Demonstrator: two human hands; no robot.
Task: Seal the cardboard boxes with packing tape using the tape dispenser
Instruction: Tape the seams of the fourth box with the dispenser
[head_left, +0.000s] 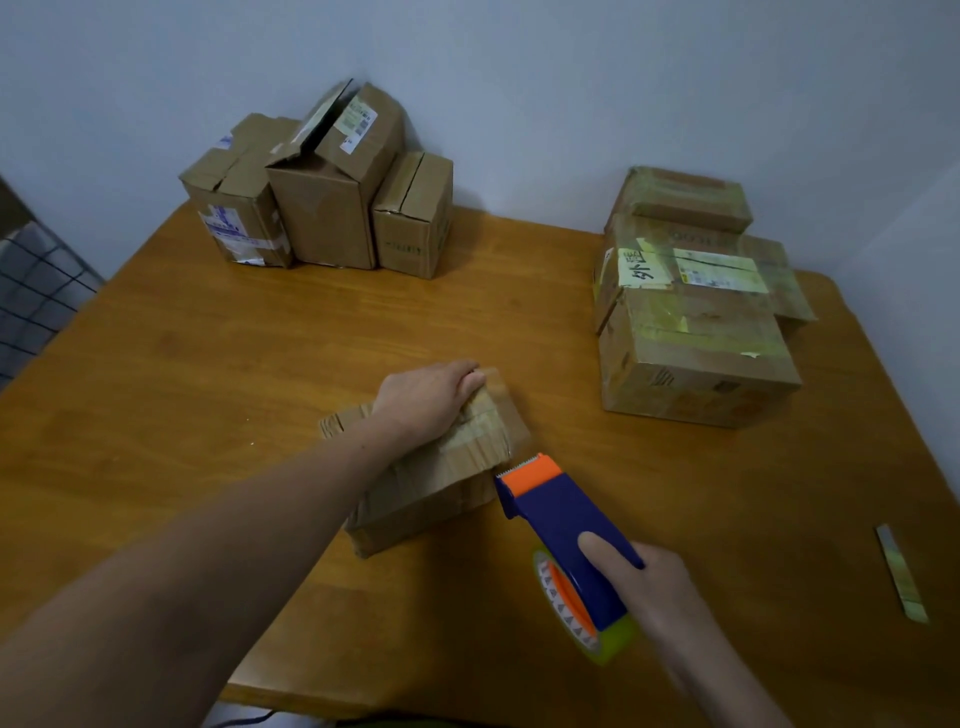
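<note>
A small cardboard box (441, 478) lies in the middle of the wooden table (208, 364), its top crossed with tape. My left hand (426, 400) lies on the box top with its fingers curled over the far edge. My right hand (649, 582) grips a blue and orange tape dispenser (561, 519), index finger stretched along its body. The dispenser's serrated blade touches the box's right near corner. Its yellowish tape roll (587, 629) hangs below my hand.
Three open or loosely closed boxes (322, 208) stand at the back left by the wall. A stack of taped boxes (696, 332) sits at the back right. A loose strip of tape (901, 571) lies near the right edge. A dark grid panel (31, 296) is at left.
</note>
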